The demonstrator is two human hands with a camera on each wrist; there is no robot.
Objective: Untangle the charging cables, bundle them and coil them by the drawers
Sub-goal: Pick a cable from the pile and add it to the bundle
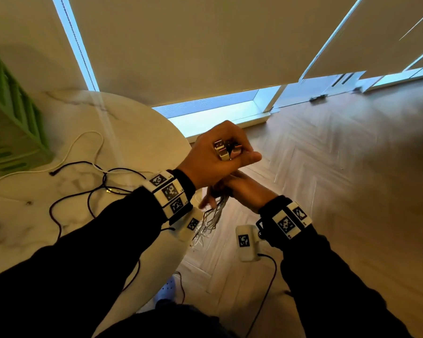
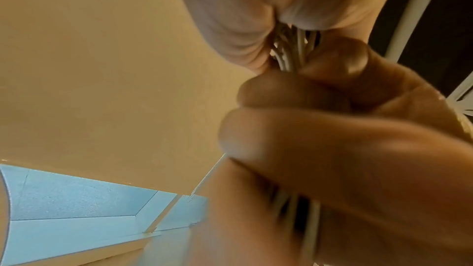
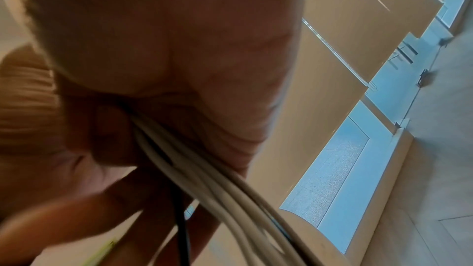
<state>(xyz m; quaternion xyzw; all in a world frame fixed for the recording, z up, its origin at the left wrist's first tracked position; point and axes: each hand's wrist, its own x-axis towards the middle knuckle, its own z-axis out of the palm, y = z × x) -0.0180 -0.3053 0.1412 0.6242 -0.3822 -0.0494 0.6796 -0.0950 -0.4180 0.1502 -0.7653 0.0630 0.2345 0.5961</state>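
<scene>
Off the table's right edge, my left hand [image 1: 213,164] is a fist round the top of a bundle of charging cables, with metal USB plugs [image 1: 226,150] sticking out above it. The white cables [image 1: 211,220] hang down from it. My right hand [image 1: 242,191] sits directly under the left and curls round the same bundle, its fingers blurred. In the left wrist view the cables [image 2: 289,54] leave my left palm [image 2: 243,17] and pass into the right hand's fingers [image 2: 320,139]. The right wrist view shows several white cables [image 3: 204,169] and one black cable [image 3: 181,219] running out of a fist.
A round marble table [image 1: 132,132] stands on the left, with a loose black cable [image 1: 69,164] and a white cable [image 1: 87,132] lying tangled on it. The green drawer unit [image 1: 15,123] stands at the table's far left. Wooden floor [image 1: 327,167] lies to the right.
</scene>
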